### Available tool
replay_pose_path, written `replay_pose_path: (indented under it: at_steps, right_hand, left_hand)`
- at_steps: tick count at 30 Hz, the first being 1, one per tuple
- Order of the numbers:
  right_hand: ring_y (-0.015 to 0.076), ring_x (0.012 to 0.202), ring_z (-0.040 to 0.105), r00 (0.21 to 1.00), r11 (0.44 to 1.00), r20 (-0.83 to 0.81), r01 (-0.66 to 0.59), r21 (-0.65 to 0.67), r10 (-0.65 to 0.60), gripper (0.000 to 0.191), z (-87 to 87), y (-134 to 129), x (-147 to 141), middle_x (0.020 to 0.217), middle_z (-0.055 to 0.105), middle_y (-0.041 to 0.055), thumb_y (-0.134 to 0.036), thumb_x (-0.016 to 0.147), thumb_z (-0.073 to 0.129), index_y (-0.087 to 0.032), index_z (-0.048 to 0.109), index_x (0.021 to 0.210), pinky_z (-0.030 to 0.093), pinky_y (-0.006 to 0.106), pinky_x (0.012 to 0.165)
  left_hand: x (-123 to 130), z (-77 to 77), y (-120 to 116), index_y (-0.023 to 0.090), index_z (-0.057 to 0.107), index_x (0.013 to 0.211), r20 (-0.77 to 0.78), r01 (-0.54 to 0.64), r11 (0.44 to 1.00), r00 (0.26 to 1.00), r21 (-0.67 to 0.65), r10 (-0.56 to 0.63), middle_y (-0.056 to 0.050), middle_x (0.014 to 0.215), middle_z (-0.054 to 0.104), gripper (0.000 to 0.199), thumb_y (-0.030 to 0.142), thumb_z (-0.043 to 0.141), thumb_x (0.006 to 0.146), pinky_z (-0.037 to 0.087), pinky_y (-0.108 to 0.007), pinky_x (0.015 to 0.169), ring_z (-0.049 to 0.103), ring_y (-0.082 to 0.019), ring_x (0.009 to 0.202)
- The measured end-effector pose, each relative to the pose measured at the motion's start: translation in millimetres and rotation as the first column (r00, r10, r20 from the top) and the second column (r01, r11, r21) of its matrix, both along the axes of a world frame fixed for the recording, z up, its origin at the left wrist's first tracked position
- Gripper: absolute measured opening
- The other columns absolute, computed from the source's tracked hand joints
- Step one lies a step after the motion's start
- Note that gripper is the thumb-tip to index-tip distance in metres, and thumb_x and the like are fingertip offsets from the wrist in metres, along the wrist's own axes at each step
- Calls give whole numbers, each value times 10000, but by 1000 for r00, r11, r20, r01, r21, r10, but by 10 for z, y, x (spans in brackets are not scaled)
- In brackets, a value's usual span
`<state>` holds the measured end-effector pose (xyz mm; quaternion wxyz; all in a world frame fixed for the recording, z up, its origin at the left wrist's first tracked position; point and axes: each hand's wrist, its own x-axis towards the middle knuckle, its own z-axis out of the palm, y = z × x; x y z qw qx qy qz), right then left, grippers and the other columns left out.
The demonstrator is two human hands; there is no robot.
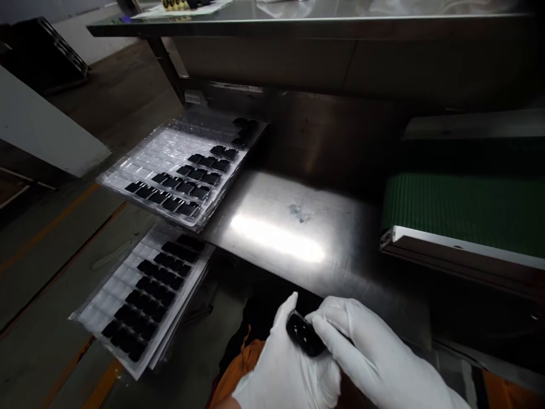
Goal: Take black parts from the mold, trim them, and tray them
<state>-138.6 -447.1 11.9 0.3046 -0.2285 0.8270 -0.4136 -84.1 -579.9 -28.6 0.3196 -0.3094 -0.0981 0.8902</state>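
White-gloved left hand (pixel 293 363) cradles a small, glossy black, rounded part (pixel 305 334) in curled fingers, low before the body, just off the near edge of the bare steel bench (pixel 272 196); this probably steadies it for the white-gloved right hand (pixel 361 341), whose fingertips meet its edge. Whether they pinch it, cannot tell. Clear plastic upper tray (pixel 149 150) overhangs the bench at left, a similar lower tray (pixel 114 289) below; both carry black pieces (pixel 172 203) in rows, pockets presumably keeping them ordered.
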Motion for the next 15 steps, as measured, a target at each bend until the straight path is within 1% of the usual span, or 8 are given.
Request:
replay_pose_path:
  at_steps: [3,6,8,10,12,15]
  right_hand:
    - [135,722,606,999,1000,42,1,28,-3,404,-33,-290,24,789,693,13,-368,985,364,-217,693,806,463,256,679]
    - [142,772,616,997,993,79,-3,121,-6,331,-152,-544,57,845,703,-1,-371,946,445,-233,684,764,459,270,712]
    - [141,777,619,994,985,112,-9,171,-10,277,-237,-698,83,862,703,-13,-348,925,475,-244,688,781,456,273,710]
    - [138,764,617,992,980,127,-20,198,-6,273,-288,-844,113,851,698,-14,-341,929,461,-247,692,818,454,272,698]
    - [140,757,612,993,977,113,-41,211,17,300,-293,-985,144,839,694,-7,-355,942,438,-240,690,826,452,272,691]
    - [144,755,606,996,974,64,-69,217,57,332,-250,-1186,189,832,691,7,-372,956,416,-230,688,830,447,270,684]
  left_hand:
    - [25,-2,-256,96,648,906,49,-22,998,998,-60,25,-75,798,709,521,563,421,940,534,-237,699,671,-150,725]
    - [55,-32,-482,94,647,920,140,-33,992,989,-126,51,-67,806,713,508,551,428,945,545,-226,673,675,-136,687]
    - [76,-44,-631,98,643,926,187,-28,987,981,-161,58,-56,796,708,483,529,427,956,550,-211,668,675,-121,660]
    - [98,-47,-787,113,637,883,222,-14,983,974,-183,55,-43,762,696,452,512,438,960,552,-198,677,676,-114,651]
    - [122,-47,-947,123,629,841,234,9,985,972,-175,32,-33,717,680,452,527,455,949,551,-190,668,672,-113,633]
    - [162,-48,-1174,112,633,863,209,48,993,978,-112,-24,-34,695,675,492,573,472,925,547,-187,641,668,-117,617]
